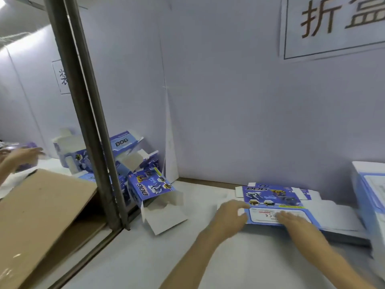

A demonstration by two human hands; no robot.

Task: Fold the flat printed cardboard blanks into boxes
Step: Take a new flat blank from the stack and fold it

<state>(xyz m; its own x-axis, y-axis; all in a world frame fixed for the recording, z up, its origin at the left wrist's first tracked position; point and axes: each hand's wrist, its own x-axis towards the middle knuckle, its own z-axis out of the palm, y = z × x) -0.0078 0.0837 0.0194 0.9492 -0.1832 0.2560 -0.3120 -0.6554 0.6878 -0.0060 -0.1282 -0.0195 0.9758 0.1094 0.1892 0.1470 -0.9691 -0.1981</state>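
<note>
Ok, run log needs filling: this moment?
left hand: at blank edge, grip unclear | right hand: flat on it | folded boxes: left

We are in a work place where boxes get made, like a packing line in a small factory. Plain white walls [229, 101] close in the counter [208, 257] like a booth, with a metal post [83, 101] at its side. A big paper sign [337, 26] with printed characters hangs on the wall, and a smaller sign [61, 77] hangs in the next booth. Flat blanks [281, 197] lie stacked, folded boxes [150, 184] pile up in the corner, and a brown carton [41, 205] sits beside them. A blurry hand [23, 157] next door may be another worker's.
</note>
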